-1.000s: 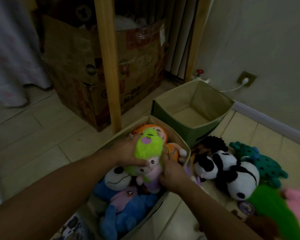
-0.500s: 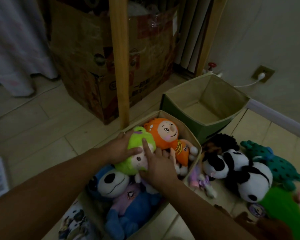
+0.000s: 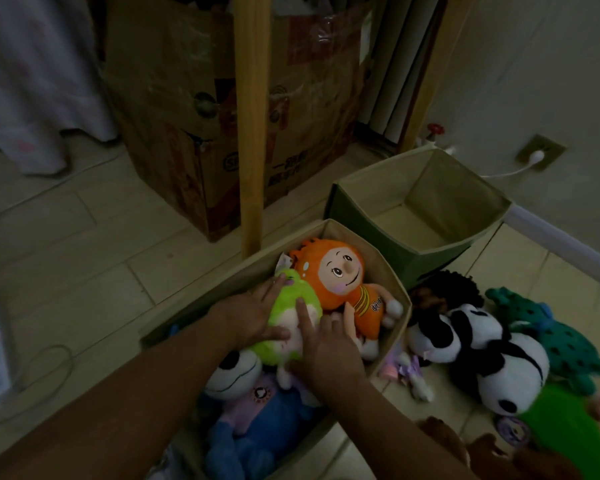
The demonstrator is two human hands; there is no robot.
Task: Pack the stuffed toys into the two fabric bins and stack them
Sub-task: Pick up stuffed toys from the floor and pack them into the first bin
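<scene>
Now that the green toy [image 3: 288, 323] has sunk from mid-air into the near bin [image 3: 392, 282], left hand [image 3: 246, 318] and right hand [image 3: 326, 348] press it flat-fingered beside the orange doll [image 3: 340, 275]. 1 bin looks nearly full; the far bin [image 3: 478, 192] is empty, pandas [image 3: 482, 351] waiting right.

Both hands, left hand [image 3: 253, 315] and right hand [image 3: 326, 344], press flat on lime-green plush [image 3: 284, 327] inside near bin [image 3: 392, 271], orange doll [image 3: 340, 282] just beyond fingertips.

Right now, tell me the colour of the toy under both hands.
Lime green, clearest in the head view.
</scene>
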